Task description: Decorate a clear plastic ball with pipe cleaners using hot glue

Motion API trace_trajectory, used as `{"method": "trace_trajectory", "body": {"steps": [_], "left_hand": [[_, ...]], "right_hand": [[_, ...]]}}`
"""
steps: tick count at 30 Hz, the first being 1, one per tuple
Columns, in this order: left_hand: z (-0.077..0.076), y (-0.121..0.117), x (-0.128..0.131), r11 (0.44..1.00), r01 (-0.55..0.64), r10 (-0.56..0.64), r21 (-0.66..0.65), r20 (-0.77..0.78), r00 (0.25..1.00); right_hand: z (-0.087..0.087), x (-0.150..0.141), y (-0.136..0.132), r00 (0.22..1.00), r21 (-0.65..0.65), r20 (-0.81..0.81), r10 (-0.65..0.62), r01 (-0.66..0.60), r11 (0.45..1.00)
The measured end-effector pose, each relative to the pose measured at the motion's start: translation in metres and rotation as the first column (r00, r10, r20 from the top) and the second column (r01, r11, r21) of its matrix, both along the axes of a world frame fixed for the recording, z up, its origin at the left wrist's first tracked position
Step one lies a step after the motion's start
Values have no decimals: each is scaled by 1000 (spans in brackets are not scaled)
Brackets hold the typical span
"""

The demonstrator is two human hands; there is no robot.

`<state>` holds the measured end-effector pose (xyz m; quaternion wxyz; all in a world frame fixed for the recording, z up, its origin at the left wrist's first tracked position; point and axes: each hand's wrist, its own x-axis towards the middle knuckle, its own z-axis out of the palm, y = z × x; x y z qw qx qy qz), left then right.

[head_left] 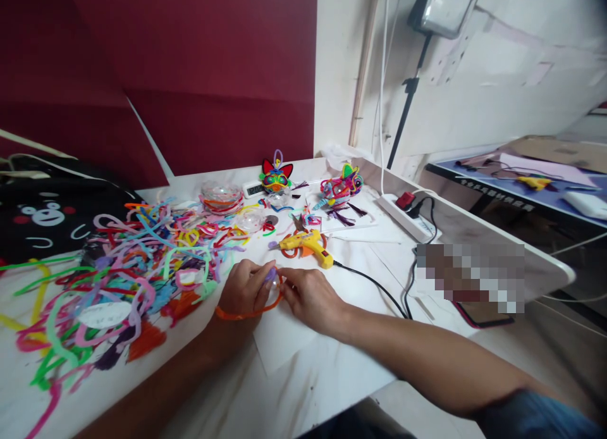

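Note:
My left hand is closed around a small clear plastic ball, with a bit of purple fuzzy material at its top. An orange pipe cleaner curves from the ball across my left wrist. With finger and thumb, my right hand pinches the orange pipe cleaner against the ball's right side; the fingertips partly hide the contact. Just beyond both hands lies a yellow hot glue gun, its nozzle pointing left. A white sheet of paper is under the hands.
A tangled heap of coloured pipe cleaners covers the table's left side. Two colourful pipe-cleaner figures stand at the back near scissors and clear plastic shells. To the right are a power strip, a black cord and a phone.

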<state>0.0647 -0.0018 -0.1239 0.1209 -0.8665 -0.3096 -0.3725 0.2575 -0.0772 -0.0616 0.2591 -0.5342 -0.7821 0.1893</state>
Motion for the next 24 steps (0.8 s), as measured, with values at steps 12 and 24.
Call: {"method": "trace_trajectory", "body": {"steps": [12,24], "left_hand": [[13,-8,-2,999,3,-7,-51,-80,997],[-6,-3,3,995,-1,8,-95,73,997]], "right_hand": [[24,44,28,829,182,446,-337,284,941],[11,58,52,877,-140,349,-331,398,907]]}}
